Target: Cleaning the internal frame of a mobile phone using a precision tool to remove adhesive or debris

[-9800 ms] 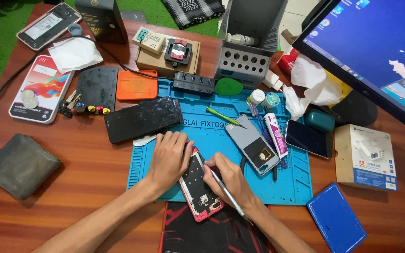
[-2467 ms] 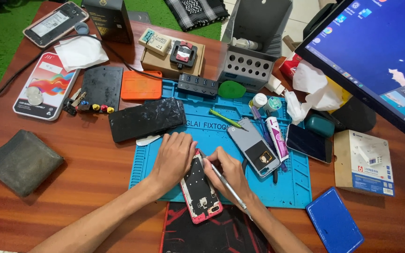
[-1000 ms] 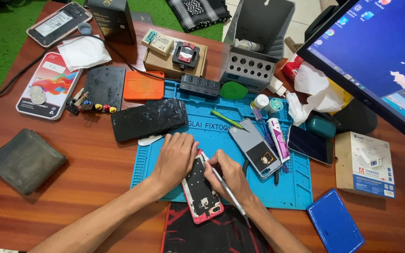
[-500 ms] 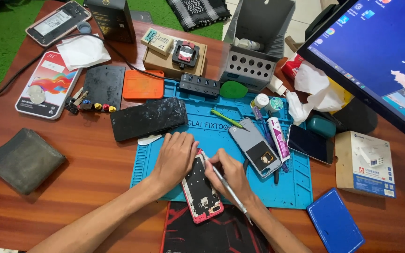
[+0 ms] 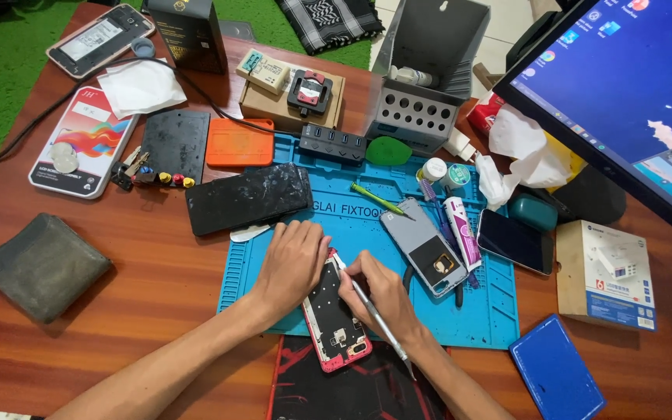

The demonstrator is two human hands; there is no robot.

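2 hands on the opened red phone (image 5: 334, 311), which lies at the front edge of the blue mat (image 5: 476, 311) on the bench (image 5: 157, 272). Your left hand (image 5: 295, 263) presses flat on its left side; your right hand (image 5: 383, 294) is clamped on a thin metal tool (image 5: 375, 315), tip at the phone's upper edge.

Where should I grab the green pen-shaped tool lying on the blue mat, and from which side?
Pinch the green pen-shaped tool across its thin shaft near the middle, coming straight down from above. It lies flat and slanted on the blue mat, bare mat on both long sides, so fingertips probably fit there; its far end nears the grey phone.
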